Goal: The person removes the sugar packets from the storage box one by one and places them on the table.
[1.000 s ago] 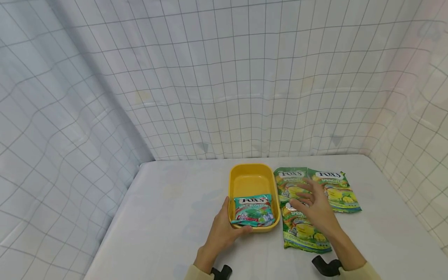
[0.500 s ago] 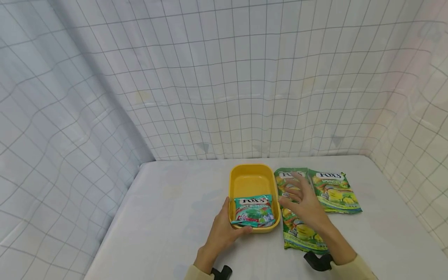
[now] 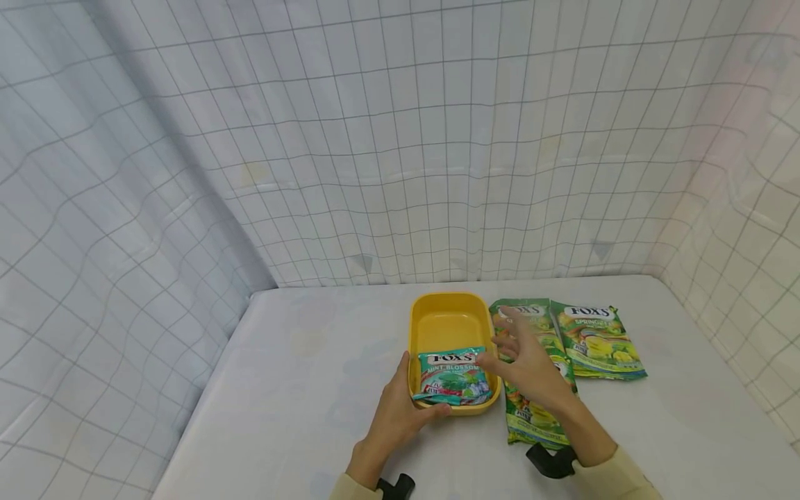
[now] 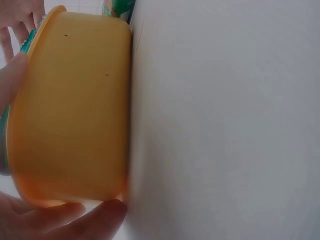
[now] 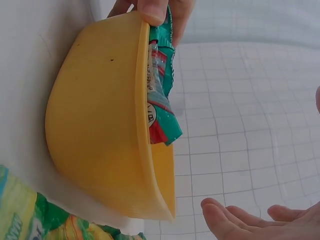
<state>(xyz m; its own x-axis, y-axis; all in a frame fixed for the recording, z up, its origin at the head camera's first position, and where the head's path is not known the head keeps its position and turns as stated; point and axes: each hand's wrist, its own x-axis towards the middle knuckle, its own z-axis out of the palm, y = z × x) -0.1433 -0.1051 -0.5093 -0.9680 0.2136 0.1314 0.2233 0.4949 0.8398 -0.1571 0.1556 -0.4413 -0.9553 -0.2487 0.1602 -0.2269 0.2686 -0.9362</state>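
A yellow plastic tub (image 3: pixel 447 332) stands on the white table, with a teal Fox's Mint Blossom candy bag (image 3: pixel 454 380) in its near half. My left hand (image 3: pixel 400 411) grips the tub's near left corner, thumb at the near rim and fingers along the left wall. Over the tub's right rim hovers my right hand (image 3: pixel 532 371), fingers spread and holding nothing. In the right wrist view its fingertips (image 5: pixel 215 215) are apart from the tub, and the teal bag (image 5: pixel 161 95) sticks up past the rim. Beneath the right forearm lies a green Fox's Spring candy bag (image 3: pixel 531 420), partly hidden.
Two more green candy bags lie to the tub's right: one bag (image 3: pixel 528 305) at the back beside the rim, another bag (image 3: pixel 603 344) farther right. White gridded cloth (image 3: pixel 400 173) walls the back and sides. A black wrist mount (image 3: pixel 551 461) sits on the right wrist.
My right hand has moved left from above the green bags to the tub's right rim, fingers still spread. The left hand, tub and bags have stayed in place.
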